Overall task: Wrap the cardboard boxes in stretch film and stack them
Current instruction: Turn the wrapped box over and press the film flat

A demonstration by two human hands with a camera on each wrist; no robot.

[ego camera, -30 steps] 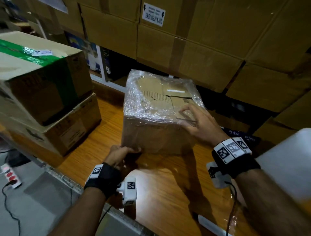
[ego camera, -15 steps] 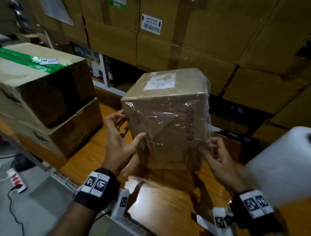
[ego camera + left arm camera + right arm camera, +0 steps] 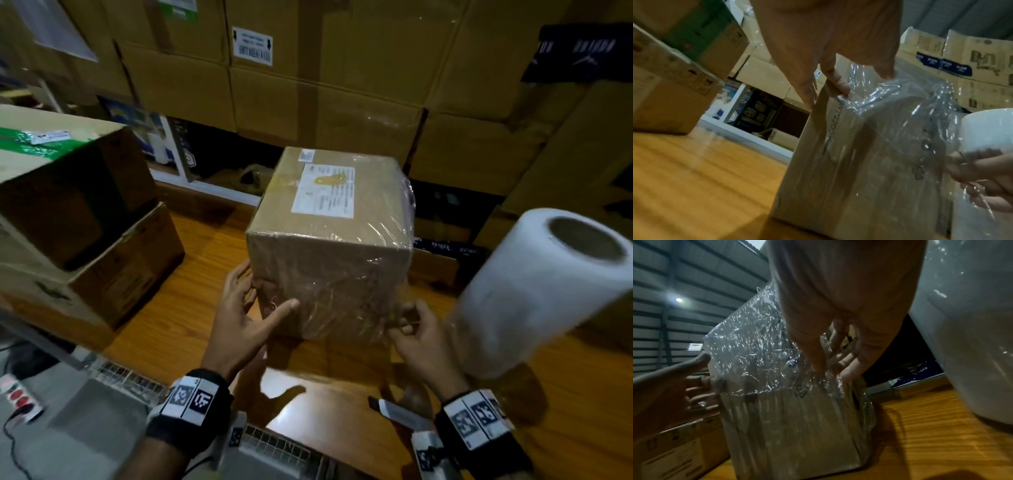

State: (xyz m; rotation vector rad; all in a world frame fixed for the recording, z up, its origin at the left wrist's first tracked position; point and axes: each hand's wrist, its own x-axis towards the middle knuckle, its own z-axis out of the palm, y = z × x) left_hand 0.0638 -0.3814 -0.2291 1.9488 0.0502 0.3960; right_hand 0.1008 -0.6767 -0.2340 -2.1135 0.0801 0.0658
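Note:
A brown cardboard box (image 3: 329, 246) with a white label on top stands on the wooden table (image 3: 178, 308), partly covered in clear stretch film (image 3: 383, 301). My left hand (image 3: 263, 294) rests at its near-left corner, thumb on the front face and straight fingers on the left side. My right hand (image 3: 407, 322) pinches the film at the box's lower right corner. The white film roll (image 3: 541, 291) leans just to the right. In the left wrist view my left hand (image 3: 828, 78) touches the box (image 3: 838, 170). The right wrist view shows my right hand (image 3: 830, 366) gathering crinkled film (image 3: 748, 353).
Two stacked cartons (image 3: 68, 212), the upper one with green tape, stand at the left of the table. A wall of large cartons (image 3: 342, 85) rises behind. A small cutter (image 3: 394, 411) lies near the table's front edge. A power strip (image 3: 20, 401) lies on the floor at lower left.
The box was turned over, so the labelled face is now on top, and stands on the table. My right hand moved from its top to the lower right corner and pinched the film.

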